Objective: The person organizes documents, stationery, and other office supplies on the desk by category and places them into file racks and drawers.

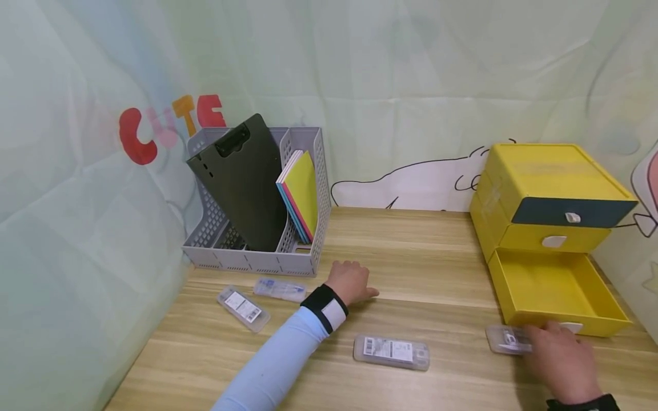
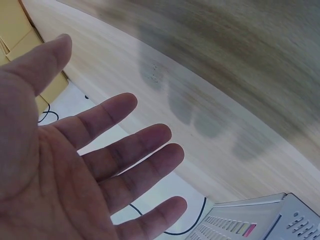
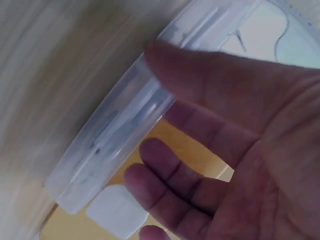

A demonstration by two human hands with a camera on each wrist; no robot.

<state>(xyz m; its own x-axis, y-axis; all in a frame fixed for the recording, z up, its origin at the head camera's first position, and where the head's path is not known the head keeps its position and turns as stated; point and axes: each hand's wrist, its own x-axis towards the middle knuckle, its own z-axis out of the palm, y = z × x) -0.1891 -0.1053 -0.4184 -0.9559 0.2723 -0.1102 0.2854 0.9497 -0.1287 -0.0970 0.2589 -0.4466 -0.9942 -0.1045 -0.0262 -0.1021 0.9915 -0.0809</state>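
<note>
My right hand [image 1: 564,361] pinches a clear plastic case [image 1: 500,340] between thumb and fingers, in front of the pulled-out bottom drawer [image 1: 547,279]. In the right wrist view, the thumb lies on one face of that case [image 3: 112,135], and small items show faintly through its wall. My left hand [image 1: 350,282] holds nothing; it hovers low over the middle of the table, and the left wrist view shows its palm [image 2: 65,185] with fingers spread. Closest to it is another clear case [image 1: 280,289] with blue items inside, just left of the wrist.
Two more labelled clear cases lie on the table [image 1: 411,257], one at centre front [image 1: 392,351], one at left [image 1: 244,309]. A grey file rack [image 1: 247,261] holds a black clipboard [image 1: 241,188] and several notebooks [image 1: 302,194]. Above the drawer rises the yellow drawer unit [image 1: 555,165].
</note>
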